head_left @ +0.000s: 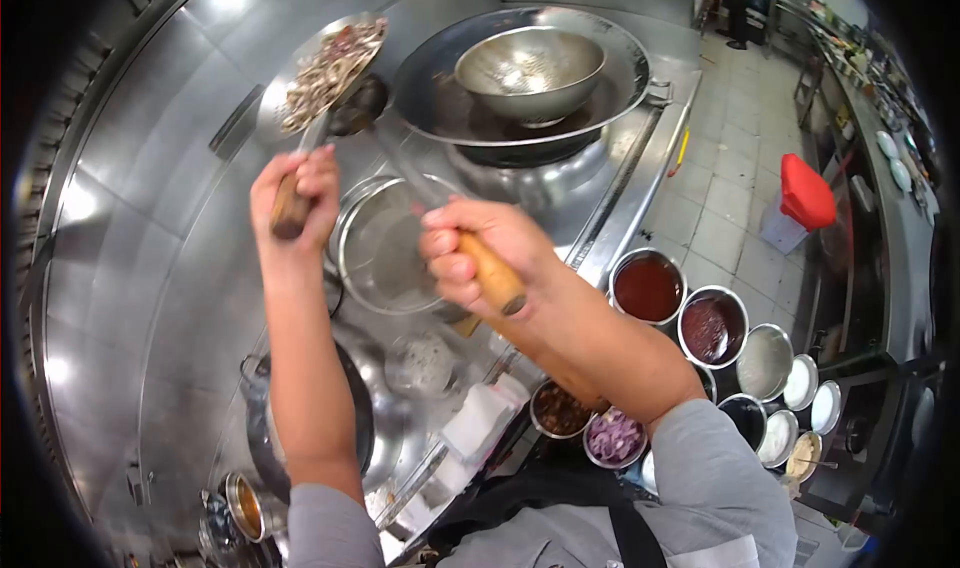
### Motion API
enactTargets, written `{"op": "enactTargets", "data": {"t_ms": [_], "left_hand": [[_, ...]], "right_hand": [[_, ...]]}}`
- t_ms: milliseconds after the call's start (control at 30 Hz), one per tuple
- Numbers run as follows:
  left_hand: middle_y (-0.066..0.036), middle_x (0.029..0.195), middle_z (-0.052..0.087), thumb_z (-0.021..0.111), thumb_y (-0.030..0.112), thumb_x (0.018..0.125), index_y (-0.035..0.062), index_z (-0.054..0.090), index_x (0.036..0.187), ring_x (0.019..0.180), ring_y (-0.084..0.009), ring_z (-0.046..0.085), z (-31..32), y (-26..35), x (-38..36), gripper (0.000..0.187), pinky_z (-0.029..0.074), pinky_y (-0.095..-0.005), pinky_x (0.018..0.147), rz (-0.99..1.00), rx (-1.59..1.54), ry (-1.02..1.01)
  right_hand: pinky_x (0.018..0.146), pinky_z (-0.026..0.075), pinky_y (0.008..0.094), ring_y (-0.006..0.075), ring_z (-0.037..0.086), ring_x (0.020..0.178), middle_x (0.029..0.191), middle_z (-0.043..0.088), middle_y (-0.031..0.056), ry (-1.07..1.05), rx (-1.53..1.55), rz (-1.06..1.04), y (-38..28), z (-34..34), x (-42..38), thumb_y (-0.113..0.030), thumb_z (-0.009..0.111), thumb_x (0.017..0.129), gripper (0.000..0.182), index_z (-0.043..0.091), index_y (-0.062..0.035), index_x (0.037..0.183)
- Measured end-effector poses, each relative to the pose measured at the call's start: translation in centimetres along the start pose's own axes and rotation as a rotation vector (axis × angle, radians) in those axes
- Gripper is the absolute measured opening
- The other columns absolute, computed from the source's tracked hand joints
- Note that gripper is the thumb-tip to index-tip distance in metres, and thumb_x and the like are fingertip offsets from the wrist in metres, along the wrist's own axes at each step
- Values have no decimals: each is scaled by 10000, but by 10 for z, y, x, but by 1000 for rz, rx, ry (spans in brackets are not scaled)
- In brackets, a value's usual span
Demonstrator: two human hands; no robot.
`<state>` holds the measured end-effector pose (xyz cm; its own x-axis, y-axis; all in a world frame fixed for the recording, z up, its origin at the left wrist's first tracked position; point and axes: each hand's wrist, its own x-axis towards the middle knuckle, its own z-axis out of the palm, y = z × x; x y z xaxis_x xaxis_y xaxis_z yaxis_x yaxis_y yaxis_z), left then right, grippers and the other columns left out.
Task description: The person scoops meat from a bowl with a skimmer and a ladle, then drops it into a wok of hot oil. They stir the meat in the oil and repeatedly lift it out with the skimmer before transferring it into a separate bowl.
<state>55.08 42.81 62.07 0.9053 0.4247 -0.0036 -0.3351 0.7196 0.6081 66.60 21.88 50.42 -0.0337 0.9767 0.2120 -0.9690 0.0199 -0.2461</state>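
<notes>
My left hand [300,193] is closed round the wooden handle of a wide metal skimmer [274,108], held up at the upper left. Brownish strips of food [330,76] lie heaped on it, with a few red bits among them. In my right hand [495,253] is the light wooden handle of a ladle [362,106]; its dark bowl is close beside the skimmer's lower edge. Below both tools is a round metal strainer [390,258] over a pot. At the top centre stands a large wok [425,103], holding a smaller metal bowl [530,63].
Several metal containers stand at the right, with red sauce [645,286], dark red sauce [710,330] and chopped purple onion [614,438]. A second wok [262,433] sits lower left, partly behind my left arm. White cloths [482,418] lie on the stove's front edge.
</notes>
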Motion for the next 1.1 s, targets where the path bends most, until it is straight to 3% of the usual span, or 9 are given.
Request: {"op": "enactTargets", "data": {"t_ms": [67, 167, 333, 367, 500, 600, 733, 867, 1100], "left_hand": [[-88, 825, 463, 561, -29, 854, -187, 329, 1177, 609, -144, 486, 7, -9, 68, 427, 471, -236, 517, -100, 2, -2], [-75, 736, 490, 556, -27, 826, 5, 440, 777, 593, -134, 515, 14, -44, 153, 129, 486, -223, 494, -127, 279, 96], [-58, 634, 525, 564, -32, 776, 2, 487, 733, 493, -145, 537, 24, -108, 227, 94, 479, -248, 422, -73, 881, 289], [-82, 605, 517, 559, -34, 778, -63, 497, 851, 441, -159, 508, 23, -117, 232, 101, 423, -290, 368, -13, 1074, 314], [-296, 1016, 626, 582, 112, 763, -140, 372, 1231, 832, -381, 673, -13, -121, 275, 571, 525, -403, 774, 203, 1937, 410], [-262, 913, 639, 587, 104, 755, -129, 386, 1209, 759, -339, 677, 4, -120, 261, 548, 527, -430, 689, 270, 1847, 413], [-105, 644, 525, 551, -37, 786, -66, 489, 823, 441, -179, 497, 28, -105, 228, 78, 410, -304, 383, 145, 983, 219], [-79, 706, 472, 540, -73, 758, -12, 411, 885, 536, -161, 511, 18, -59, 194, 192, 493, -264, 455, 33, 220, 119], [-99, 755, 498, 553, -19, 806, -22, 457, 798, 607, -149, 513, -29, 24, -21, 96, 476, -242, 510, 242, 259, 211]], "right_hand": [[389, 379, 279, 108, 510, 505, 701, 530, -2, 83, -107, -144, -42, -19, -18, -130, 527, 956, 61, 469, -111, 961], [365, 395, 285, 117, 519, 481, 686, 535, 14, 412, -413, -368, -92, -40, -39, -94, 554, 927, 142, 428, -109, 990], [354, 429, 285, 119, 525, 455, 663, 539, 29, 696, -528, -558, -150, -67, -66, -61, 570, 905, 198, 386, -110, 961], [353, 429, 285, 117, 516, 451, 668, 531, 27, 713, -552, -555, -156, -68, -70, -54, 568, 904, 194, 392, -105, 967], [360, 420, 277, 109, 507, 461, 672, 525, 19, 639, -462, -593, -171, -91, -75, -68, 559, 917, 142, 437, -90, 987], [368, 410, 267, 104, 499, 469, 674, 524, 15, 503, -338, -592, -170, -96, -68, -83, 554, 928, 110, 470, -81, 999], [380, 400, 258, 100, 486, 473, 678, 526, 6, 387, -177, -523, -164, -89, -45, -88, 551, 926, 114, 479, -79, 1013], [399, 405, 266, 108, 492, 491, 678, 529, 15, 370, -260, -397, -138, -62, -7, -83, 552, 912, 88, 474, -76, 952], [368, 392, 271, 106, 486, 465, 663, 503, 6, 116, -367, -92, -11, -15, 53, -104, 507, 964, 111, 558, -78, 1059]]}}
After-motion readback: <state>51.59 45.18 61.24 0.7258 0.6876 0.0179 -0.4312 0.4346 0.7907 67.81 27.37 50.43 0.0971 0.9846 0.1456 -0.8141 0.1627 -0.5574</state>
